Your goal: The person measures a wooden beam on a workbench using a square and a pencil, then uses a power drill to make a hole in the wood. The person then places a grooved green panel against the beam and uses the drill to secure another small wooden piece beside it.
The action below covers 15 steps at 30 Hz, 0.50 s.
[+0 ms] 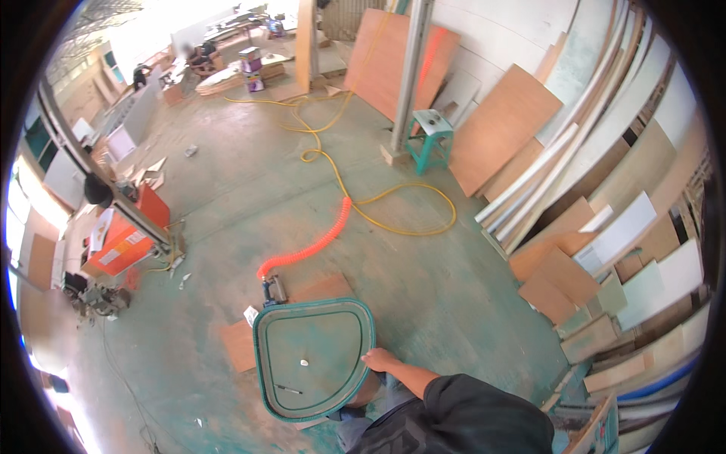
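A D-shaped panel with a raised green rim [261, 363] lies low in front of me, its face grey-green. My right hand [380, 359] is closed on the rim at its right side, the fingers curled over the edge. On the panel's face are a dark pen [289, 390] and a small white lump [305, 362]. Just beyond the far left corner sits an air nailer [274, 290], joined to an orange coiled hose [318, 245]. Brown sheet board [238, 346] shows from under the panel. My left hand is not visible.
A yellow hose [446, 226] loops across the floor ahead. A green stool [431, 142] stands by a post. Boards and strips [503, 129] lean along the right wall. At left are an orange box [130, 234] and a machine [106, 300]. A person [203, 57] is far off.
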Motion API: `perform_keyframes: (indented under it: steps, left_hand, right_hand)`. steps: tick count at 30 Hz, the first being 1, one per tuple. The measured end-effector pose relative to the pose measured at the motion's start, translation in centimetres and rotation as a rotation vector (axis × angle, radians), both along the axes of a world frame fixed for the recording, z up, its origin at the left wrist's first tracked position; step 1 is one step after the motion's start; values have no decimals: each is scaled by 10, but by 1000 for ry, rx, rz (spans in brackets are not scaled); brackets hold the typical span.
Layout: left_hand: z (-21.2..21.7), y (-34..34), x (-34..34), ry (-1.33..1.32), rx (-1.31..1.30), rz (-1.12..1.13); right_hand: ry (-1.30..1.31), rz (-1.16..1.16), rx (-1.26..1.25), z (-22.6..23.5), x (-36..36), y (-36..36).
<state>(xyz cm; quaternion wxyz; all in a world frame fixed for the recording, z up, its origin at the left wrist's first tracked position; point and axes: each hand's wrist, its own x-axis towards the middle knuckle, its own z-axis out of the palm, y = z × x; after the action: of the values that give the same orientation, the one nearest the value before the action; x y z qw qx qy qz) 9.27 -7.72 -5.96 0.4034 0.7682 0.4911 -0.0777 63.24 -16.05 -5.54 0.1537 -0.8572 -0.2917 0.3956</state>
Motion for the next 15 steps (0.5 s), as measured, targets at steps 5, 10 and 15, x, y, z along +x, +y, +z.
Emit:
perform_keyframes:
  steps: [5,10,15]
  left_hand:
    - [8,-61,11,202,205,-45]
    - [10,-140,82,188,266,503]
    - [21,-214,96,228,225,780]
  right_hand:
    - [-45,-170,127,4,30,-36]
    - [-71,373,-312,-67,109,-135]
    - [103,484,-521,-64,125,-157]
